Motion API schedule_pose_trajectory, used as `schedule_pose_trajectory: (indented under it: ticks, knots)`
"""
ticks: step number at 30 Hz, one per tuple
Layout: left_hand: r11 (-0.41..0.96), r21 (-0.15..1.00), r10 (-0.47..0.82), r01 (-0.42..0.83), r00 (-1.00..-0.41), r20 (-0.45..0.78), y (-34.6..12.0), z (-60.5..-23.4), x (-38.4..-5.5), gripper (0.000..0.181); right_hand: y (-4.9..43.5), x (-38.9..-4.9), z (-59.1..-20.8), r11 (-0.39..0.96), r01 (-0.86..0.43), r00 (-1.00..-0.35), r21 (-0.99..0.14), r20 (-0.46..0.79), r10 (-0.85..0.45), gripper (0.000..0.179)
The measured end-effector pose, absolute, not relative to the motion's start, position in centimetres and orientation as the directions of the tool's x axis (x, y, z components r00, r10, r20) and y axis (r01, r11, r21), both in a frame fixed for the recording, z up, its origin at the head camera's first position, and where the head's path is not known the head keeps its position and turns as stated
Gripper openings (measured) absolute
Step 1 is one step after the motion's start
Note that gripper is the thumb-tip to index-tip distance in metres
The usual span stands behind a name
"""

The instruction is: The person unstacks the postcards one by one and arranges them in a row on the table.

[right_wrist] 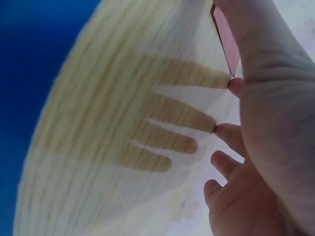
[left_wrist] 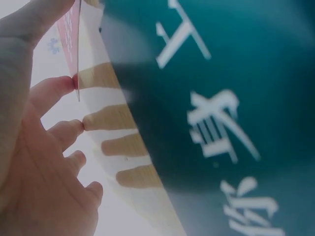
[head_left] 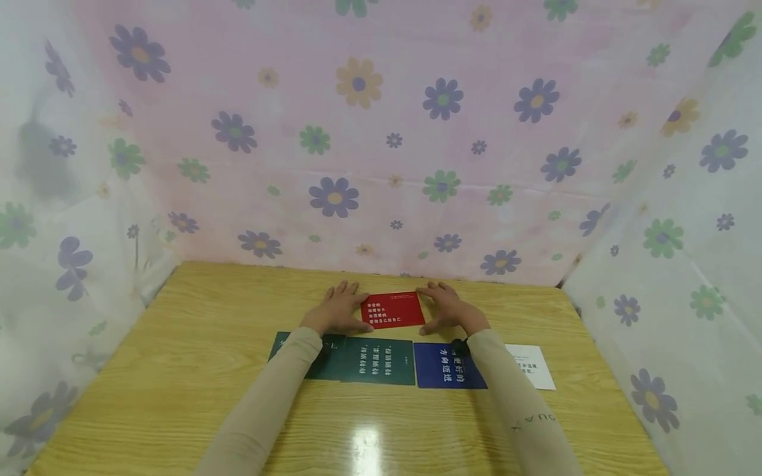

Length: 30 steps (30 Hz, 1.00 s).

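A red card with white lettering lies on the wooden table between both hands. At its left side my left hand spreads its fingers, with index fingertip and thumb at the card's edge. My right hand does the same along the right side. In the left wrist view, the index fingertip touches the edge of the red card; the other fingers reach toward the tabletop. The right wrist view shows the index fingertip at a corner of the red card, the remaining fingers spread apart.
Nearer the body, a row of cards crosses the wooden table: a green card partly under the left forearm, another green card, a blue card and a white card partly behind the right forearm. Flowered cloth walls the back and sides.
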<state>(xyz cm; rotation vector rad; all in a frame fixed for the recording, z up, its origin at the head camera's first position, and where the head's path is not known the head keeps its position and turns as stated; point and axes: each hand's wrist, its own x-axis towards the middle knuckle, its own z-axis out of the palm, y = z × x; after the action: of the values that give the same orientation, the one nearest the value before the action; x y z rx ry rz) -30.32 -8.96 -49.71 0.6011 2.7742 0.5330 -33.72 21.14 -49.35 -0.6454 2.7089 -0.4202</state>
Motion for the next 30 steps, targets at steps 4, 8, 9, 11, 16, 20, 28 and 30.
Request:
schedule_pose_trajectory:
  ticks: [4, 8, 9, 11, 16, 20, 28, 30]
  knots:
    - [0.847, 0.406, 0.440, 0.343, -0.881, -0.173, -9.1, -49.6, -30.6, 0.088, 21.1, -33.6, -49.0, 0.850, -0.386, -0.849, -0.359, -0.223, -0.479, 0.096]
    - [0.850, 0.401, 0.441, 0.343, -0.879, -0.183, -9.1, -49.5, -30.9, 0.088, 21.0, -33.3, -48.5, 0.839, -0.370, -0.855, -0.398, -0.208, -0.475, 0.087]
    - [0.849, 0.404, 0.442, 0.342, -0.878, -0.185, -9.1, -49.4, -30.9, 0.088, 21.0, -33.2, -48.5, 0.836, -0.360, -0.857, -0.414, -0.208, -0.472, 0.085]
    - [0.846, 0.411, 0.444, 0.339, -0.876, -0.190, -9.2, -49.4, -30.9, 0.088, 21.0, -33.1, -48.5, 0.827, -0.343, -0.858, -0.445, -0.210, -0.468, 0.082]
    - [0.838, 0.431, 0.451, 0.334, -0.869, -0.205, -9.2, -49.3, -30.7, 0.091, 21.1, -33.1, -48.7, 0.811, -0.329, -0.857, -0.483, -0.208, -0.472, 0.078]
    - [0.832, 0.452, 0.451, 0.321, -0.866, -0.215, -9.3, -49.2, -30.7, 0.096, 21.3, -33.2, -48.7, 0.803, -0.341, -0.852, -0.489, -0.201, -0.484, 0.078]
    - [0.832, 0.453, 0.455, 0.319, -0.861, -0.228, -9.7, -49.2, -31.0, 0.102, 21.4, -32.8, -49.0, 0.753, -0.362, -0.846, -0.550, -0.146, -0.513, 0.075]
    - [0.831, 0.458, 0.454, 0.315, -0.861, -0.230, -9.8, -49.5, -31.0, 0.101, 21.4, -32.6, -49.0, 0.735, -0.376, -0.847, -0.564, -0.113, -0.520, 0.067]
